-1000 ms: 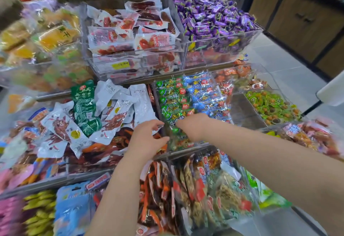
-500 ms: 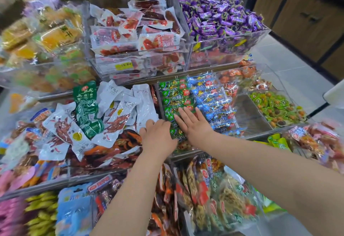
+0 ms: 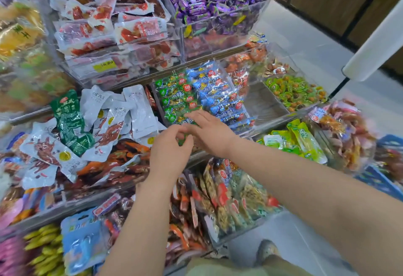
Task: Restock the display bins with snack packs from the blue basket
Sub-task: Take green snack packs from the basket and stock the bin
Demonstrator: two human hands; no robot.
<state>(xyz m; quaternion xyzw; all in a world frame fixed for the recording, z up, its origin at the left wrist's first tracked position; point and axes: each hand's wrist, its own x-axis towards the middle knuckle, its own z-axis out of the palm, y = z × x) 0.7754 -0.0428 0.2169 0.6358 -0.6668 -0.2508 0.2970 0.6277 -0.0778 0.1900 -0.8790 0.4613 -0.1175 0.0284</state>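
I am arranging the green snack packs (image 3: pixel 174 101) just ahead of my hands, my left grip (image 3: pixel 172 152) seems to pinch one, my right grip (image 3: pixel 210 133) lies spread flat on them, and next I should reach far right for the blue basket (image 3: pixel 390 144).

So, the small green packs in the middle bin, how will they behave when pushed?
The small green packs look light and loosely piled, so they would probably slide and shift together. Their glossy wrappers likely feel slippery.

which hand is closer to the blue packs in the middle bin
Right. The right hand lies flat at the near edge of the blue packs; the left hand sits nearer the person, to its left.
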